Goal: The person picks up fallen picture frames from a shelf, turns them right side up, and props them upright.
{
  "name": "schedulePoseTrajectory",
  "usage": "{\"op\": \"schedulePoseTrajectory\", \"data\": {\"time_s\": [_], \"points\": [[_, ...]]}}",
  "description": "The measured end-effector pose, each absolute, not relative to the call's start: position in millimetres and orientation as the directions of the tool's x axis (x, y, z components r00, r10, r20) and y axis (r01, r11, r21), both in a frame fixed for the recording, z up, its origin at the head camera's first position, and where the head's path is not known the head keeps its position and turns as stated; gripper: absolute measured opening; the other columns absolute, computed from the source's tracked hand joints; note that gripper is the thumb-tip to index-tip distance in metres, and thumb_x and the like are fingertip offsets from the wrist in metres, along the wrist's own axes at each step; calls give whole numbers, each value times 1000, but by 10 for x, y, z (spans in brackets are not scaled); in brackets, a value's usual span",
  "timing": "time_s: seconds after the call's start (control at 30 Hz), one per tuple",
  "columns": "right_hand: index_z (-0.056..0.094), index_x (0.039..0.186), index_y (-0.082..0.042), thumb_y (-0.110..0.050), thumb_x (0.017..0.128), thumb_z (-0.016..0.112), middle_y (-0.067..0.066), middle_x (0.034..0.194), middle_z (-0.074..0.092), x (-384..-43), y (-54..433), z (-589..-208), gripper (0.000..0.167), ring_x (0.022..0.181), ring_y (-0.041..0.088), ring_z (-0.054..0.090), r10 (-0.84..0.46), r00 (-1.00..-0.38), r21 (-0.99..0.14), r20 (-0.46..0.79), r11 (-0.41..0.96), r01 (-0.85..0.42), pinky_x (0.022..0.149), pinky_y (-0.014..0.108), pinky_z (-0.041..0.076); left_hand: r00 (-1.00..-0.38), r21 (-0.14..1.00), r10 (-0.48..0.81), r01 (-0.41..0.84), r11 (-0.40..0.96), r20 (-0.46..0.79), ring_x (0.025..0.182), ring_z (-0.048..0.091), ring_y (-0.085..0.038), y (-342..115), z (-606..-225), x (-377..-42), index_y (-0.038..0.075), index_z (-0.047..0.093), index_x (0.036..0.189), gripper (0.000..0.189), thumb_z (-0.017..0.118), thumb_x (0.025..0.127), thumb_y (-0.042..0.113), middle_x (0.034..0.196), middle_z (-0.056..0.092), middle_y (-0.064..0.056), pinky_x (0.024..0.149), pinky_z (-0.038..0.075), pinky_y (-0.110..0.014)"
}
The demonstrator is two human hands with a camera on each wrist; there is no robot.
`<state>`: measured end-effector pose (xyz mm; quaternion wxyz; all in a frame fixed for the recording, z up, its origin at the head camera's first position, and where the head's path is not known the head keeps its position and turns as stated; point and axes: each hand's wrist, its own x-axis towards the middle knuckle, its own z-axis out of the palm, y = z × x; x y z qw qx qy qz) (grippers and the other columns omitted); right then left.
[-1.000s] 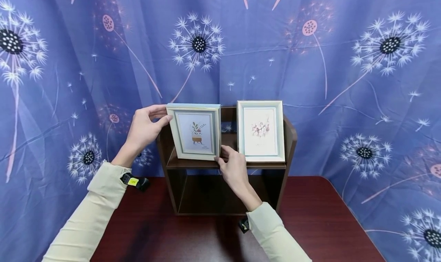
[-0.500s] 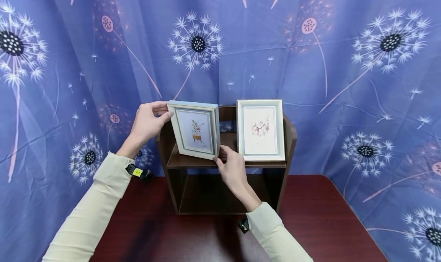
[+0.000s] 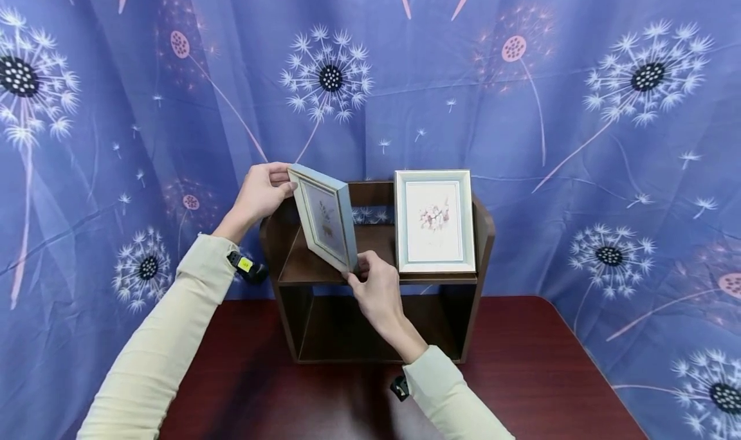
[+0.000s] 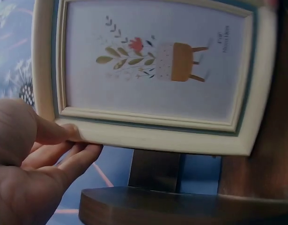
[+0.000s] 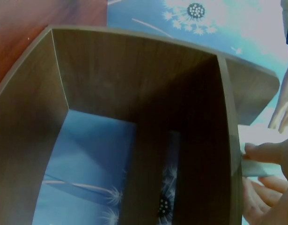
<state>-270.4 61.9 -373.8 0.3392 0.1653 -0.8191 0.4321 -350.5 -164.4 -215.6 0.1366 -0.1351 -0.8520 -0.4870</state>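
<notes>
A cream picture frame (image 3: pixel 325 221) with a blue-grey inner border stands turned at an angle over the left part of the brown shelf's (image 3: pixel 370 244) upper board. Its print (image 4: pixel 158 61) shows a potted plant on a stool with legs. My left hand (image 3: pixel 260 192) pinches its upper left edge, thumb on the front and fingers behind. My right hand (image 3: pixel 376 295) pinches its lower right corner, close over the board's front edge. To the right, a second picture frame (image 3: pixel 435 221) with a pink blossom print leans upright on the same board.
The shelf's lower compartment (image 5: pixel 134 75) opens to the front below the frames, between two side walls. Under the shelf lies a dark red table (image 3: pixel 521 363). A blue dandelion-print curtain (image 3: pixel 405 73) hangs close behind and at both sides.
The left picture frame has swung round so its front faces more to the right and its right side shows. Both hands shifted with it, the left one up and right, the right one slightly left.
</notes>
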Motion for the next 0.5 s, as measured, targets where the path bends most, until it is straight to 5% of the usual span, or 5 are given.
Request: {"op": "schedulePoseTrajectory", "data": {"time_s": [0.23, 0.37, 0.5], "points": [[73, 100, -8, -17, 86, 88, 6, 84, 80, -2617, 396, -3816, 23, 72, 17, 76, -53, -663, -533, 746, 549, -644, 66, 31, 61, -940, 905, 144, 339, 259, 310, 95, 70, 3, -1664, -2170, -3661, -10, 51, 149, 47, 55, 102, -9, 135, 68, -21, 90, 61, -17], [74, 104, -8, -18, 88, 87, 6, 89, 80, -2597, 272, -3808, 23, 77, 18, 77, -78, -643, -508, 762, 542, -669, 71, 32, 63, -944, 927, 155, 319, 199, 292, 95, 72, 4, -1660, -2161, -3717, -7, 51, 151, 48, 53, 103, -10, 136, 71, -17, 83, 60, -14], [74, 109, -8, -16, 88, 86, 5, 92, 80, -2584, 185, -3787, 25, 79, 19, 77, -75, -635, -507, 769, 533, -677, 72, 33, 63, -944, 928, 168, 313, 202, 283, 97, 71, 2, -1648, -2154, -3759, -5, 51, 152, 48, 48, 104, -11, 147, 60, -28, 73, 56, -12]]}}
